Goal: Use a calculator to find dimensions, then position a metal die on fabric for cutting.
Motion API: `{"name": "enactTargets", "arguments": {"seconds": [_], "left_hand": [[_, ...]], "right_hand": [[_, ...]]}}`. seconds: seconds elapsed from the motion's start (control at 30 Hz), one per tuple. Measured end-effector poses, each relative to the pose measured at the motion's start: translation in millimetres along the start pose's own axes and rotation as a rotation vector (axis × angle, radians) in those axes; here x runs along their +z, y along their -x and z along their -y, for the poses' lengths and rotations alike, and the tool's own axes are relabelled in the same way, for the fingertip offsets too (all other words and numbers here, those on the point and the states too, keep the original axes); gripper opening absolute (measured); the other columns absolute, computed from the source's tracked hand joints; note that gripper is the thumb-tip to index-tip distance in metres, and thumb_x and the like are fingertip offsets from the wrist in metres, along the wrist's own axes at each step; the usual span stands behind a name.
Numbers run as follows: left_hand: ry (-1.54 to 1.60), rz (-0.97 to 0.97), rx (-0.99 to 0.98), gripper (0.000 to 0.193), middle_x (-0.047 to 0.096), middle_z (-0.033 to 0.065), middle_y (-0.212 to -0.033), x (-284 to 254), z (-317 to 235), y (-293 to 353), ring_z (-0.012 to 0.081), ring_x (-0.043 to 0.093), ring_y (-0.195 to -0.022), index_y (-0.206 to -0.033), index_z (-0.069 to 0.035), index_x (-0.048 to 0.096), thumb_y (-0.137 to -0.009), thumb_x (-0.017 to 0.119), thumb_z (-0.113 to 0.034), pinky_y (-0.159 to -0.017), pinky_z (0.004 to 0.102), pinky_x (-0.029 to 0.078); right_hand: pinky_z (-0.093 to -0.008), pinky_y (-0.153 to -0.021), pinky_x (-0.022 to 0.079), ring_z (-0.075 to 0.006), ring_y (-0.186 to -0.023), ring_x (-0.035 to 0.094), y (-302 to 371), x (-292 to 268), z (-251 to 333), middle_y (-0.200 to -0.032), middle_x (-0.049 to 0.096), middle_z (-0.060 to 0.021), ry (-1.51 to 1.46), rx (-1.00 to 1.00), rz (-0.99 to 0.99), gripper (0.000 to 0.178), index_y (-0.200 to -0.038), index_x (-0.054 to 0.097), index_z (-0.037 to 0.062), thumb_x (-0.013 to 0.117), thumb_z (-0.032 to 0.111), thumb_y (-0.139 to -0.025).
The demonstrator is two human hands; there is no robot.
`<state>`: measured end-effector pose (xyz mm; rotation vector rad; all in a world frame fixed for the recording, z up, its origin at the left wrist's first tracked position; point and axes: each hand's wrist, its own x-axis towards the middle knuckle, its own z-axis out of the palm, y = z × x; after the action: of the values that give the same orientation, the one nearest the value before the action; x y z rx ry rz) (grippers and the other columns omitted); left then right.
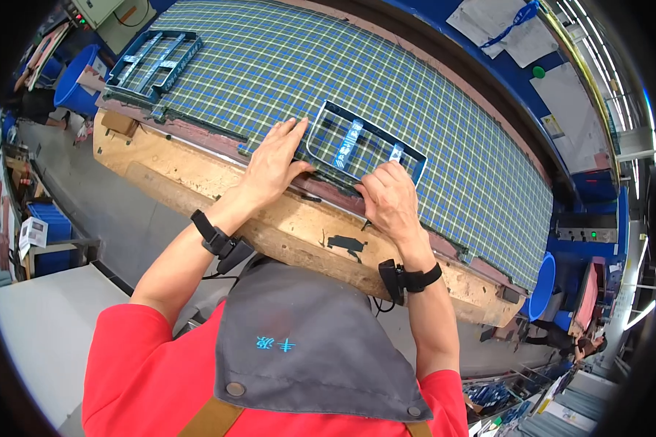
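Green plaid fabric (270, 65) with blue and white lines lies spread over the work surface in front of me. On its near part rests a rectangular metal cutting die (348, 143) with rounded corners and light-blue crossbars. My left hand (274, 162) lies on the fabric's near edge, left of the die, with fingers stretched forward and the thumb apart. At the die's near right side, my right hand (391, 202) has its fingers curled over the near rim. Its thumb side is beside the fabric edge.
A second, larger cutting die (151, 71) sits at the fabric's far left. A wooden ledge (299, 222) with dark scraps runs along the near side. Blue bins (78, 81) stand at either end. Papers (503, 33) hang on the blue machine behind. Other people are in the background.
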<state>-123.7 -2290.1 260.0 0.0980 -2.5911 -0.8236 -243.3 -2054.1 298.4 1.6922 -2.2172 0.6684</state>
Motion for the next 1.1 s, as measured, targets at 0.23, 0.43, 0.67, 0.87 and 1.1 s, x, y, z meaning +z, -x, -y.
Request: {"name": "enactTargets", "arguments": {"seconds": [0.23,0.43,0.67,0.87,1.1], "left_hand": [[0.012,-0.029,0.036,0.079,0.059,0.0264,-0.14,8.6,-1.7,-4.2,0.0439,0.05,-0.137,-0.151,0.001,0.043,-0.083,0.081,-0.011,-0.119,0.0551,0.035],[0.013,-0.002,0.038,0.077,0.056,0.0167,-0.149,7.4,-5.1,-3.6,0.0412,0.049,-0.14,-0.152,-0.004,0.046,-0.083,0.08,-0.007,-0.121,0.0535,0.034],[0.012,-0.008,0.054,0.076,0.057,0.0164,-0.148,9.6,-3.0,-2.1,0.0416,0.05,-0.14,-0.151,-0.004,0.048,-0.081,0.08,-0.005,-0.119,0.0538,0.034],[-0.003,-0.057,0.086,0.084,0.058,0.0158,-0.147,14.9,4.7,-1.0,0.0397,0.052,-0.139,-0.15,-0.006,0.05,-0.073,0.086,-0.009,-0.119,0.0534,0.035],[0.059,-0.017,0.067,0.087,0.054,0.016,-0.151,14.3,4.9,1.0,0.0406,0.047,-0.142,-0.155,-0.007,0.043,-0.077,0.083,-0.008,-0.121,0.0551,0.032]], "right_hand": [[-0.0421,-0.088,0.05,-0.0286,-0.083,0.06,1.8,3.3,-2.7,-0.077,0.058,-0.009,0.009,0.014,0.068,0.017,-0.079,0.062,0.0057,0.079,0.008,-0.078],[-0.0429,-0.091,0.05,-0.0289,-0.085,0.061,1.3,2.8,-2.7,-0.079,0.058,-0.0082,0.016,0.032,0.098,0.018,-0.082,0.062,0.0073,0.079,0.009,-0.079],[-0.043,-0.093,0.048,-0.0285,-0.085,0.061,1.3,5.5,-3.5,-0.079,0.059,-0.0077,0.032,0.04,0.128,0.017,-0.083,0.062,0.0073,0.079,0.012,-0.08],[-0.0442,-0.093,0.047,-0.029,-0.087,0.061,-1.6,3.9,-0.7,-0.08,0.06,-0.0084,0.034,0.043,0.141,0.016,-0.082,0.062,0.0086,0.077,0.015,-0.082],[-0.0451,-0.093,0.045,-0.031,-0.087,0.059,-6.8,-0.9,5.6,-0.08,0.06,-0.0107,0.056,0.062,0.219,0.015,-0.08,0.062,0.0071,0.076,0.012,-0.081]]}}
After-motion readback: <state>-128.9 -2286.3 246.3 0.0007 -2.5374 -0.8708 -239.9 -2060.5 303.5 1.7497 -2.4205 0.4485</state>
